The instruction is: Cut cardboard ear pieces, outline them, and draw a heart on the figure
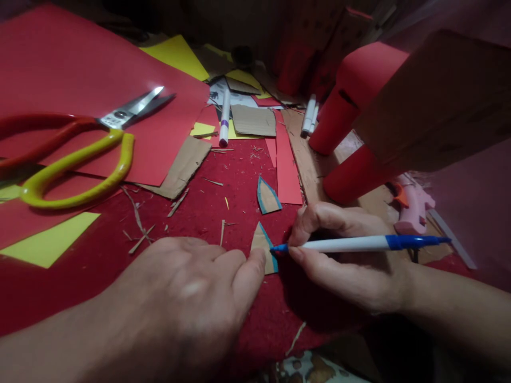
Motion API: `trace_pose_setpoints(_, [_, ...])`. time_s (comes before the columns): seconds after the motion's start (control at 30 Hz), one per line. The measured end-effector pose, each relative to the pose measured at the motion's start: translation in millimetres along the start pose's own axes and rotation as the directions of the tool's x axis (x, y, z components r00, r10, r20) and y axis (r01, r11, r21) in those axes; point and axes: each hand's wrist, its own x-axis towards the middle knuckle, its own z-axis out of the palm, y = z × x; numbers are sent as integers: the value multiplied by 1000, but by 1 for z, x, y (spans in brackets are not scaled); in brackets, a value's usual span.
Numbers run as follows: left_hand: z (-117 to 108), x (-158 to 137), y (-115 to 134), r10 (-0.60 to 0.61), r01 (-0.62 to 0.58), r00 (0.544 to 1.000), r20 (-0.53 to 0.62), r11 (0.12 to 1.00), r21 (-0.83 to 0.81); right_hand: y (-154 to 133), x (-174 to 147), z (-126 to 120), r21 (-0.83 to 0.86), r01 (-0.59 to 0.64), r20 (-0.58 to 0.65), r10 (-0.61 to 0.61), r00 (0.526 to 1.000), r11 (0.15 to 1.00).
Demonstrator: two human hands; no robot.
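My right hand (347, 255) is closed in a pinch around a white felt-tip marker (347, 244) with blue ends. The marker lies nearly level, its blue tip touching the right edge of a small pointed cardboard piece (260, 247). Blue colour runs along that edge. Pressing this piece flat on the red cloth is my left hand (191, 287), thumb side against it and the other fingers curled, partly hidden. Just beyond lies a similar pointed cardboard piece (268, 197), bordered in blue all round.
Scissors (115, 119) with red and yellow handles lie on red paper (159, 143) at left. Red tubes (351, 175) bearing a cardboard panel (435, 101) stand at right, near a pink glue gun (413, 207). Markers (224, 117), cardboard scraps (253, 121) and red strips (288, 165) lie beyond.
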Motion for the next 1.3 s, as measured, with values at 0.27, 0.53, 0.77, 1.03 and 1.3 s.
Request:
trace_pose_setpoints(0.27, [-9,3,-3,15,-11,995,102,999,-45,0,2,-1,-21,25,-12,-25,1000,999])
trace_pose_setpoints(0.53, [-10,3,-3,21,-16,994,104,999,-44,2,2,-2,4,11,30,-11,999,1000])
trace_pose_setpoints(0.77, [-9,3,-4,26,-22,996,81,998,-56,7,-4,-3,21,23,53,-24,998,1000])
trace_pose_setpoints(1.03, [-3,3,-3,43,-41,997,65,999,-25,9,-5,-2,41,71,74,-74,995,997])
trace_pose_setpoints(1.3, [-6,4,-3,37,-36,996,75,999,-12,9,-4,-2,53,105,80,-109,991,993])
